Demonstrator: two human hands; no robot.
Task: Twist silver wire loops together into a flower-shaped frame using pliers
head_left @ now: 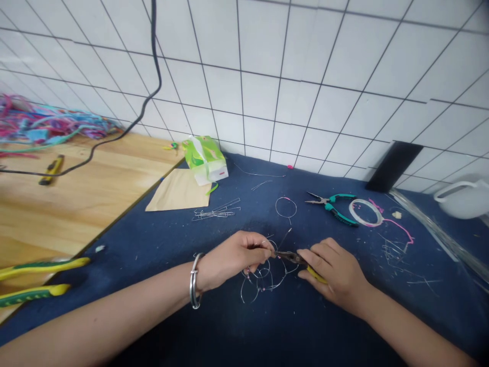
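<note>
My left hand (pixel 239 257), with silver bangles at the wrist, pinches a piece of looped wirework (pixel 263 278) between thumb and fingers. Several thin wire rings with small pink spots hang below and beside those fingers. My right hand (pixel 334 272) is closed around the yellow handles of pliers (pixel 292 257). The jaws of the pliers point left and meet the wire at my left fingertips; whether they are fully closed on it is too small to tell. Just beyond the hands, a separate wire ring (pixel 286 207) with a short tail lies on the dark blue surface (pixel 153 265).
Teal-handled pliers (pixel 332 204) and a white ring spool (pixel 365 212) lie right of centre. Loose wires (pixel 217 210), cardboard (pixel 179 190) and a green tissue pack (pixel 206 159) are behind my left hand. Yellow-green handles (pixel 38 280) lie at left, a white jug (pixel 464 199) at right.
</note>
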